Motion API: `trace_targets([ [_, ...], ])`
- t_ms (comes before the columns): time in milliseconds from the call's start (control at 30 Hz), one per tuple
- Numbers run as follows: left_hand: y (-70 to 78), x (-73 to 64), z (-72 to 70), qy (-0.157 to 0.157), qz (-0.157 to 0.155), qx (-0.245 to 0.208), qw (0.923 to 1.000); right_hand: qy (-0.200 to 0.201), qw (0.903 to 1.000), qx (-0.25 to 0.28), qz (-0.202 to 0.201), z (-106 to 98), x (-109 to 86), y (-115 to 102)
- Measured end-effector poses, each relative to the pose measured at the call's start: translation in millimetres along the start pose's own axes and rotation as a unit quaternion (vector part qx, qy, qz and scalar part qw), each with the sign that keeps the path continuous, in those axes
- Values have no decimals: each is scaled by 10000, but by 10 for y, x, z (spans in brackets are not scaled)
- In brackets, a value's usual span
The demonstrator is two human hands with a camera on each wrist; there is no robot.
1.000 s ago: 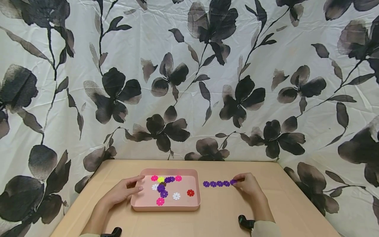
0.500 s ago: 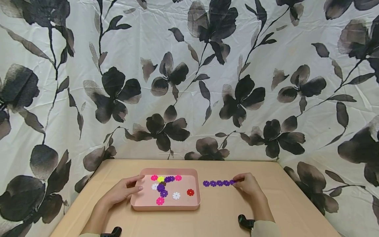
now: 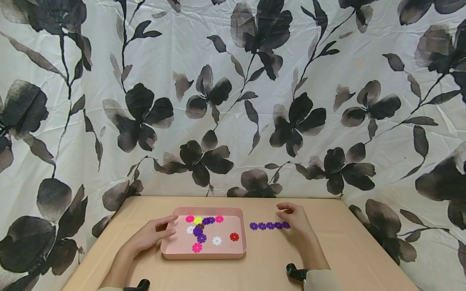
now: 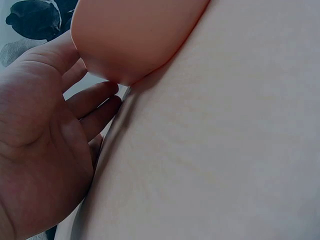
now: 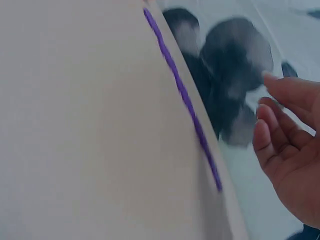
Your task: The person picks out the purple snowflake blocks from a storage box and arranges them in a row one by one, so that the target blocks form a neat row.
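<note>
A row of several purple flower-shaped pieces [image 3: 269, 226] lies on the table right of a pink tray [image 3: 225, 254]. Seen nearly edge-on in the right wrist view, it forms a thin purple line [image 5: 183, 92]. My right hand [image 3: 296, 220] is raised just beyond the row's right end, holding nothing. Its fingers [image 5: 270, 127] are loosely bent, apart from the row. My left hand [image 3: 147, 234] rests at the tray's left side, thumb and forefinger spread along the edge. In the left wrist view the lower fingers [image 4: 100, 117] hang relaxed below the tray's corner [image 4: 127, 65].
Inside the tray lie loose flower pieces: pink [image 3: 197, 247], yellow [image 3: 198, 220], white [image 3: 217, 241], red [image 3: 234, 237] and purple [image 3: 202, 238] ones. The tan table [image 3: 265, 270] ends at a white cloth [image 3: 255, 133] with dark flowers. Each wrist wears a black device [image 3: 296, 272].
My right hand has let go of the purple piece at the row's right end and moved up and slightly left. The row stays in place, and the left hand has not moved.
</note>
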State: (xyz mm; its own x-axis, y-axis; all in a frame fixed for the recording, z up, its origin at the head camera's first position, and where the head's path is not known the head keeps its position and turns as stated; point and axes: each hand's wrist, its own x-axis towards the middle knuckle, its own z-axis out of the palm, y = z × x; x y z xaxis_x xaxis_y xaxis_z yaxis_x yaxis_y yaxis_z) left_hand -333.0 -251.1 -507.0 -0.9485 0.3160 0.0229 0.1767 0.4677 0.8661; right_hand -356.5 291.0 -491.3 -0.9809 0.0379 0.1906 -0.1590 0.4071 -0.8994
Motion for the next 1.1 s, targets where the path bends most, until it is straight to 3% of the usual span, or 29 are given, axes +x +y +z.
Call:
trace_targets([
  [167,5,-3,2,-7,-35,1,10000,-31,9987,186,-479,220,28,-190],
  [533,-5,-3,-3,-4,9,6,10000,-377,9959,503,-651,724,0,-567],
  [900,18,-8,11,35,-42,31,10000,-1262,9865,363,-980,1277,-34,-799],
  [1100,22,-17,11,19,-83,-35,10000,-1606,9830,352,-819,1501,-23,-852],
])
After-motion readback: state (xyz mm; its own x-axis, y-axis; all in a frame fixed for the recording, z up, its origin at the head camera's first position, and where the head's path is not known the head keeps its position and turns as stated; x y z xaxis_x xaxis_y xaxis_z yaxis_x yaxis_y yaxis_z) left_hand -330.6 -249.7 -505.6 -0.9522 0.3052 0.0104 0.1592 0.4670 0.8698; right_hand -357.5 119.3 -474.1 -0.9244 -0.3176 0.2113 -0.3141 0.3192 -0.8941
